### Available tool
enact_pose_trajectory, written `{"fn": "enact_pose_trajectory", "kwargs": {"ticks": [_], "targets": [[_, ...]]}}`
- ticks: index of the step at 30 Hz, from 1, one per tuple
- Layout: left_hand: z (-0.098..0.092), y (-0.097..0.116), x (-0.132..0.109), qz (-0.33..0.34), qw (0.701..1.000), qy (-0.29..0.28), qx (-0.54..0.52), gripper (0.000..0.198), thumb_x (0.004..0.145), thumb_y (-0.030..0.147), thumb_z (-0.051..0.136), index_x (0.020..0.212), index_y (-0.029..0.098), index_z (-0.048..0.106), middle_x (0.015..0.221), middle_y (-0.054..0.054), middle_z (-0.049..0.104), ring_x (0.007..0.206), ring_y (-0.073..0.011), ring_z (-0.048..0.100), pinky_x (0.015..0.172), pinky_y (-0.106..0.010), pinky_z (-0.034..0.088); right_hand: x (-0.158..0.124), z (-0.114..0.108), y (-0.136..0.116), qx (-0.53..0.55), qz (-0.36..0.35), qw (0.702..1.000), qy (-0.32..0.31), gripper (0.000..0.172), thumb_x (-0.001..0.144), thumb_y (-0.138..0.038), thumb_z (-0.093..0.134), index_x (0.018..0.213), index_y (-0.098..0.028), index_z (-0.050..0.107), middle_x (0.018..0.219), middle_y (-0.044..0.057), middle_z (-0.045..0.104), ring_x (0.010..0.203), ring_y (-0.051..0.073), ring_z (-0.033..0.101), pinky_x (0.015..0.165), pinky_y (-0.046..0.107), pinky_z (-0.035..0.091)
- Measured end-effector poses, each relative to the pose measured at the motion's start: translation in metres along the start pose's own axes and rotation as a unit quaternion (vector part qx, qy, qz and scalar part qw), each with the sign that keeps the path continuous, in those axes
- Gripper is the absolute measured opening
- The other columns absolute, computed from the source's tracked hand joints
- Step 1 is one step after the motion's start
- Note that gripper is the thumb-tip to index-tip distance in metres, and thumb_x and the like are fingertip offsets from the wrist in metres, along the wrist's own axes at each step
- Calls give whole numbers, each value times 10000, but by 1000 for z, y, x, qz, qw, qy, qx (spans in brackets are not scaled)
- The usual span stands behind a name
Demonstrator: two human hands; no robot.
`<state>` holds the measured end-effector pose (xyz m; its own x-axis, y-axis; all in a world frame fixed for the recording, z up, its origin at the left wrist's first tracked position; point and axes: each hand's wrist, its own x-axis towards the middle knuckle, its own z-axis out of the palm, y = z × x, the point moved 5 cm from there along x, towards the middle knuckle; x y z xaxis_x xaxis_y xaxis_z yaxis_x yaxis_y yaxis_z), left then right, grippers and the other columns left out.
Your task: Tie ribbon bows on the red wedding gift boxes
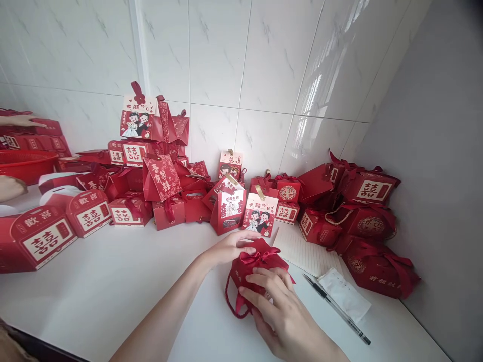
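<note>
A red gift box (260, 246) with a satin ribbon bow on top sits on the white table in front of me. My left hand (231, 248) holds its far left side, with thumb and fingers bent round the upper edge. Over the near right side curls my right hand (277, 306), its fingers pressed on the front face below the bow. A dark red rope handle (229, 296) loops down from the box's left side onto the table. Parts of the front face are hidden under my right fingers.
Several red gift boxes (162, 176) are piled along the tiled wall, and more boxes (372, 226) are stacked at the right. A pen (337, 309), a tissue packet (345, 294) and a lined notebook (302, 249) lie right. Another person's hand (18, 120) and a red basket (28, 166) show far left.
</note>
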<state>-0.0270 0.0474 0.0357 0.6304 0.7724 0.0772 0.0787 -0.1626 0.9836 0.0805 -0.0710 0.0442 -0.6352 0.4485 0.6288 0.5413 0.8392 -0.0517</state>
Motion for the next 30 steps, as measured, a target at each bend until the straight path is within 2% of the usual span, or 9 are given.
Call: {"fn": "enact_pose_trajectory", "kwargs": {"ticks": [3,7,14,20,26,30], "targets": [[1,0,3,7,1000,13,8,396,746,259,640,1132,205,566,1242,-78,554,1178,-220,482,969,-358,404,0,4,0,-30,1,999,17,327,844,-35,426,1125,-152,547,1008,110,575,991,239,528,791,383,437],[4,-2,7,31,999,14,21,344,768,308,625,1084,175,597,1238,-82,562,1162,-207,498,994,-334,383,1,5,0,-48,10,998,47,265,868,-43,440,1078,-143,567,911,91,586,882,215,547,723,350,438],[8,-6,9,62,997,18,35,325,809,378,571,1062,182,626,1189,-78,596,1087,-214,548,929,-334,425,-1,-2,1,-42,42,995,75,237,872,-49,414,957,-182,591,838,69,560,740,187,535,625,309,448],[8,-6,8,49,997,20,52,326,817,401,549,1045,183,632,1160,-71,613,1051,-212,563,904,-327,424,-4,-1,10,-13,57,997,57,249,893,-157,460,1128,-160,539,1003,127,538,881,233,533,711,371,493],[7,-5,8,59,995,25,70,331,834,423,514,1024,180,637,1118,-66,628,1040,-211,557,888,-309,415,-2,-8,9,16,21,998,56,161,905,-109,425,968,-177,557,889,84,583,786,206,531,645,342,465],[7,-4,8,74,995,28,54,347,835,433,508,992,155,645,1065,-85,645,1003,-217,572,868,-303,421,-5,-9,6,59,-2,996,60,193,906,-62,383,988,-170,520,881,77,596,794,195,519,665,343,449]]}}
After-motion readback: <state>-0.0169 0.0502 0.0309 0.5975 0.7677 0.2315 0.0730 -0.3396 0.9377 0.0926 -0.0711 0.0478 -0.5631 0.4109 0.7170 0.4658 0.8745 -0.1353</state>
